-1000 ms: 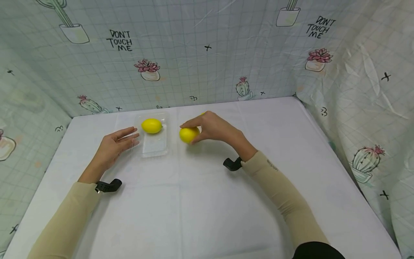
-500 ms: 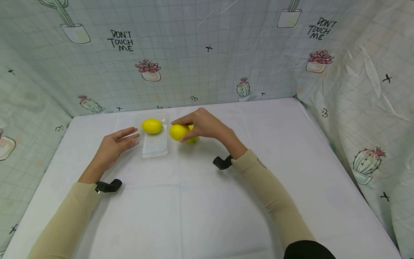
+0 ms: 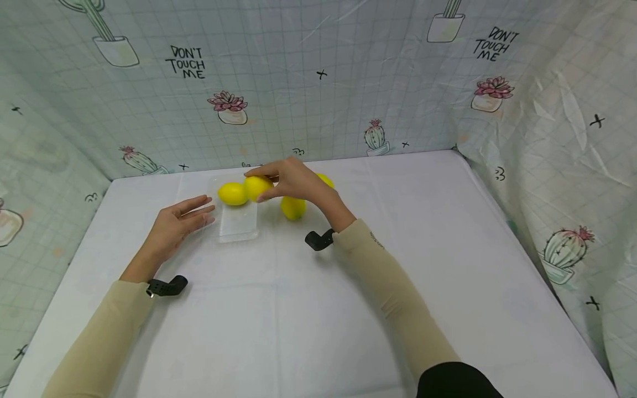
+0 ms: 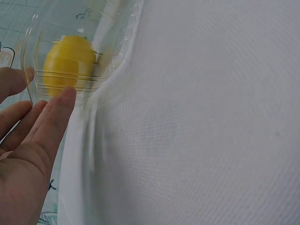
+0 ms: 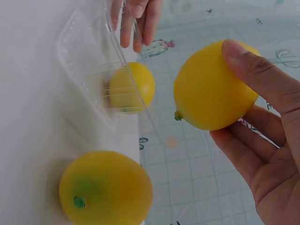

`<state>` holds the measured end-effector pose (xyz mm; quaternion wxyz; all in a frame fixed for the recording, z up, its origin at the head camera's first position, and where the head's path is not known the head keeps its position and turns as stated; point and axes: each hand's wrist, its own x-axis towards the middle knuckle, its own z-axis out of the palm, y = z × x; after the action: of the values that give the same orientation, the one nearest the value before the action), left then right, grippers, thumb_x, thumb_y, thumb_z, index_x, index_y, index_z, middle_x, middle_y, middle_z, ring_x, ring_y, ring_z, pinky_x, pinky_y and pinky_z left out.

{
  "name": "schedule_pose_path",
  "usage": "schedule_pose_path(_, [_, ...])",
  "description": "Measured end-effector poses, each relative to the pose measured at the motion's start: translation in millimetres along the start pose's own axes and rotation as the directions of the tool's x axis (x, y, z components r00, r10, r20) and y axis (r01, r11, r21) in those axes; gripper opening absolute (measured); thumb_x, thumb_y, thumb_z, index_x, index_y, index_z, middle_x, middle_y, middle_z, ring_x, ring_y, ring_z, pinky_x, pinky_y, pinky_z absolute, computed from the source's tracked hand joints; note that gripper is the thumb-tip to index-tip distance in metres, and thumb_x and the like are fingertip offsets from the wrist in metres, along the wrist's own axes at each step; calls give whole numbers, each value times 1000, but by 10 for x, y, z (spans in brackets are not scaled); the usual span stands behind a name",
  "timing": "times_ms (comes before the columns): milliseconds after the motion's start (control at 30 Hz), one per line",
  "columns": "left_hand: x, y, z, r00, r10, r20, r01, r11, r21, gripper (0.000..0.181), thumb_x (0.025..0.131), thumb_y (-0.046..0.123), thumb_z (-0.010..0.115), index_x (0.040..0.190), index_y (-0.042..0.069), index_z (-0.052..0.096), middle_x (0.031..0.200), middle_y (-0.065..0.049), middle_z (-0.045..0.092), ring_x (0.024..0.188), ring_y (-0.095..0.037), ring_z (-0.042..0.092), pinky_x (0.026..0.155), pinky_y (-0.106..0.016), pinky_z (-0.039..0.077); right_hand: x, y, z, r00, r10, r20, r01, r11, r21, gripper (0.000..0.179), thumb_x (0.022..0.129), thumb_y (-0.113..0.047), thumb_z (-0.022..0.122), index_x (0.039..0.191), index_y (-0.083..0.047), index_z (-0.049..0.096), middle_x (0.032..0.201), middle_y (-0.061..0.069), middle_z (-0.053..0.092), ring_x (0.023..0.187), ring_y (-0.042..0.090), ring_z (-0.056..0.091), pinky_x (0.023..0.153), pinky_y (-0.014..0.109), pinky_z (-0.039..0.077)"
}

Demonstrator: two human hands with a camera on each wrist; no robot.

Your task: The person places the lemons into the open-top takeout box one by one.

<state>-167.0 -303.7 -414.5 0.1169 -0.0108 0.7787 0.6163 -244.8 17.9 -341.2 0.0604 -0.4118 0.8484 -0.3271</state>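
My right hand holds a yellow lemon between thumb and fingers, raised over the right side of a clear plastic tray. In the right wrist view the held lemon shows a small green stem end and hangs apart from the tray. A second lemon lies in the back part of the tray. Straight fingers of my left hand touch the tray's left side; the left wrist view has a fingertip against its wall.
Another lemon sits on the white-covered table right of the tray. Behind my right hand a further lemon is partly hidden. A patterned curtain hangs along the table's back and sides.
My right hand has carried its lemon leftward and up, from beside the tray to over it, uncovering the lemons on the table. The left hand stays at the tray.
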Motion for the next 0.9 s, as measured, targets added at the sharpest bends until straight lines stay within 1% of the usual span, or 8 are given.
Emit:
schedule_pose_path(100, [2, 0, -7, 1000, 5, 6, -5, 1000, -7, 66, 100, 19, 68, 158, 10, 37, 162, -14, 36, 135, -13, 54, 99, -25, 53, 99, 0, 18, 999, 35, -27, -33, 997, 63, 60, 86, -37, 83, 140, -20, 64, 133, -3, 68, 109, 10, 66, 93, 19, 54])
schedule_pose_path(167, [3, 0, -12, 1000, 11, 10, -11, 1000, -10, 66, 100, 19, 67, 158, 10, 37, 163, -15, 35, 134, -12, 55, 99, -25, 53, 160, 5, 29, 996, 79, -39, -75, 993, 91, 60, 86, -37, 82, 141, -20, 63, 133, -3, 68, 116, 11, 65, 96, 19, 54])
schedule_pose_path(267, [8, -2, -22, 999, 27, 21, -26, 999, -25, 66, 100, 17, 68, 157, 8, 37, 163, -16, 34, 132, -9, 56, 98, -24, 53, 251, 10, 45, 990, 136, -47, -131, 987, 93, 61, 88, -37, 81, 143, -20, 61, 133, -3, 67, 121, 12, 62, 97, 17, 52])
schedule_pose_path(367, [10, -4, -29, 999, 41, 28, -40, 999, -33, 66, 99, 15, 68, 157, 7, 37, 163, -17, 34, 129, -5, 58, 97, -21, 54, 350, 20, 68, 987, 150, -53, -145, 986, 84, 60, 89, -35, 80, 143, -17, 60, 136, 0, 64, 123, 15, 60, 99, 18, 51])
schedule_pose_path(467, [8, -8, -32, 998, 44, 32, -43, 998, -48, 66, 99, 14, 68, 157, 6, 37, 163, -17, 33, 128, -3, 58, 96, -20, 54, 460, 40, 97, 988, 147, -38, -145, 987, 65, 58, 91, -32, 79, 142, -14, 60, 140, 2, 60, 124, 17, 58, 101, 19, 51])
schedule_pose_path(567, [7, -20, -37, 999, 31, 38, -28, 997, -72, 67, 100, 15, 67, 158, 6, 35, 164, -17, 32, 130, -6, 57, 96, -21, 54, 566, 59, 120, 988, 152, -4, -151, 988, 37, 56, 92, -32, 78, 141, -14, 60, 141, 1, 58, 124, 15, 56, 102, 17, 49])
schedule_pose_path(733, [15, -29, -32, 999, 16, 38, -12, 996, -93, 69, 101, 19, 65, 159, 7, 30, 163, -16, 32, 132, -8, 55, 97, -23, 55, 680, 72, 131, 986, 160, 39, -158, 986, -46, 54, 92, -34, 77, 140, -14, 62, 134, -2, 64, 116, 12, 57, 99, 16, 47])
schedule_pose_path(900, [25, -28, -32, 999, 17, 51, -11, 993, -115, 69, 103, 17, 63, 160, 5, 27, 164, -18, 31, 132, -10, 56, 97, -25, 55, 745, 87, 150, 981, 181, 68, -176, 981, -75, 52, 92, -32, 77, 138, -13, 64, 128, -2, 68, 109, 12, 58, 96, 17, 47])
